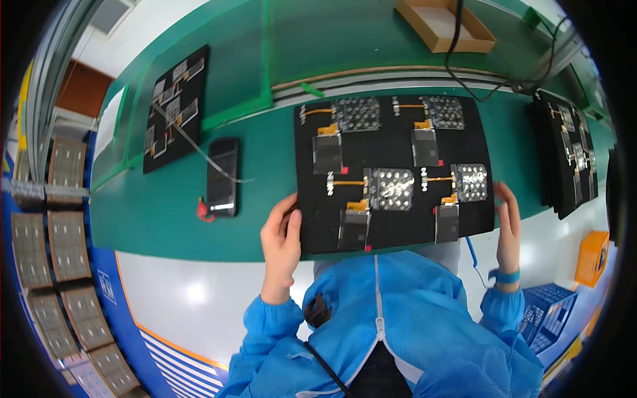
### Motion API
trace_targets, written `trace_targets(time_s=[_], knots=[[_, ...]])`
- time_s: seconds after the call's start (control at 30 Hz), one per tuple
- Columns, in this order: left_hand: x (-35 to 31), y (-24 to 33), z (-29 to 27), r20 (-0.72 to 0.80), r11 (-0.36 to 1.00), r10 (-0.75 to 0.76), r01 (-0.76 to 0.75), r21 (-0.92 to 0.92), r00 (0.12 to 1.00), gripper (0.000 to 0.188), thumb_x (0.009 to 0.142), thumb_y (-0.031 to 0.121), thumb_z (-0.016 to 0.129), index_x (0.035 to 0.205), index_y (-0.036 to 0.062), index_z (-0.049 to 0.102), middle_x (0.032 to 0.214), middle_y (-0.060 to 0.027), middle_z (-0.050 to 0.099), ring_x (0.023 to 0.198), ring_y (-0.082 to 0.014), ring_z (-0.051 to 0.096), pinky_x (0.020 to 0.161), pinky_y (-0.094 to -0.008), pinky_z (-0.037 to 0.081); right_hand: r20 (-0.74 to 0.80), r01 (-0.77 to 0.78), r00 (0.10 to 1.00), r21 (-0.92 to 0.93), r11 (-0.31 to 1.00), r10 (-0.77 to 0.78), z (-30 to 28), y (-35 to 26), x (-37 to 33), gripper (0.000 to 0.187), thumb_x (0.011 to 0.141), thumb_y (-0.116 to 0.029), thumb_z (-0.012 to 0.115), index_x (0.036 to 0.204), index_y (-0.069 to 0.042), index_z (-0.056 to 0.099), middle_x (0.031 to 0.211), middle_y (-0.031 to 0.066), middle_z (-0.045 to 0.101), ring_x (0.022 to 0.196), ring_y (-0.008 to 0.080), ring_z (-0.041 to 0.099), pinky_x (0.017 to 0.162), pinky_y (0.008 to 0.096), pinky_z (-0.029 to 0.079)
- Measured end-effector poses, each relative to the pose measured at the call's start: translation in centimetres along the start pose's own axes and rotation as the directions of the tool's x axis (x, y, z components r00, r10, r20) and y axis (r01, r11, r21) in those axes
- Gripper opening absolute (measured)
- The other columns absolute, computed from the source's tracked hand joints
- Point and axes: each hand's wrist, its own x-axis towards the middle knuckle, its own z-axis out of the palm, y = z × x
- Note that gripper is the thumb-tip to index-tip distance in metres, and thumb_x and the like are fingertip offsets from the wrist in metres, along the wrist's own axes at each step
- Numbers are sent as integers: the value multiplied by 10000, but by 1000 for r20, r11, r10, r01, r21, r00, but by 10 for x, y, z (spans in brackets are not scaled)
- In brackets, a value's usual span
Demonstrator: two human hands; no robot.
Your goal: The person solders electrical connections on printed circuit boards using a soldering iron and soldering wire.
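A black foam sheet point(391, 147) lies flat on the green bench in front of me. It carries several flex circuit assemblies, each with a dotted keypad circuit point(391, 189), an orange ribbon and a small dark display point(355, 229) with a red tab. My left hand point(281, 235) grips the sheet's left edge near its front corner, with thumb on top and fingers partly hidden beside it. At the right edge, the fingers of my right hand point(508, 219) curl against the sheet. A blue band circles my right wrist.
A dark phone-like device point(223, 176) with a red tag lies to the left. Another loaded black sheet point(178, 109) is behind it. At the right stands a stack of black sheets point(567, 156). A cardboard tray point(446, 26), a hanging black cable point(454, 46) and a blue crate point(545, 315) are around.
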Motion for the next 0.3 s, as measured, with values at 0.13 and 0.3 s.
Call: trace_targets(time_s=[0.13, 0.3], knots=[[-8, -2, -3, -58, 835, 283, -216, 505, 957, 206, 858, -8, 472, 1034, -32, 576, 1089, -151, 556, 973, -259, 549, 869, -325, 419, 448, 15, 894, -25, 1000, -2, -50, 0, -31, 375, 873, -322, 487, 798, 28, 599, 904, 119, 602, 910, 213, 533, 778, 299, 424], [-6, 5, 5, -109, 791, 284, -168, 588, 953, 187, 873, -6, 424, 982, -39, 572, 1071, -159, 555, 985, -274, 539, 859, -333, 414, 692, -600, 561, -40, 799, 455, -15, 54, -36, 256, 842, -240, 608, 918, 3, 619, 885, 126, 627, 879, 216, 588, 805, 338, 451]])
